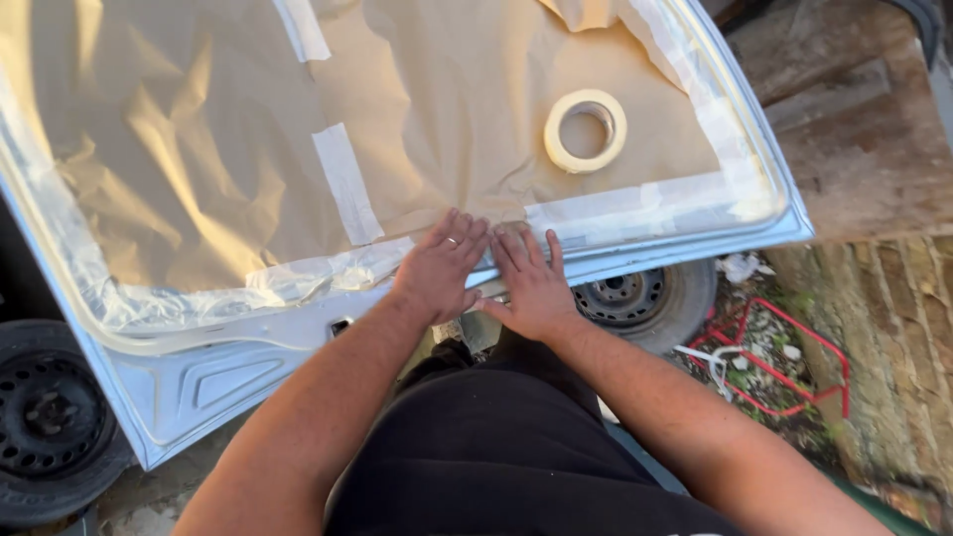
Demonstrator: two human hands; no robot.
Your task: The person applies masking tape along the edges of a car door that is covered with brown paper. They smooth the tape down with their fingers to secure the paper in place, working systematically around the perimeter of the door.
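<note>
Both hands (486, 273) flat on tape (556, 220); panel (199, 382) edges cropped.

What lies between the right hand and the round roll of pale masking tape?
Head view: between the right hand and the tape roll, only brown masking paper crossed by a tape strip.

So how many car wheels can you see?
2. One wheel sits at the bottom left under the silver panel; another wheel peeks out beneath its lower edge, beside the right hand. More may be hidden.
</note>
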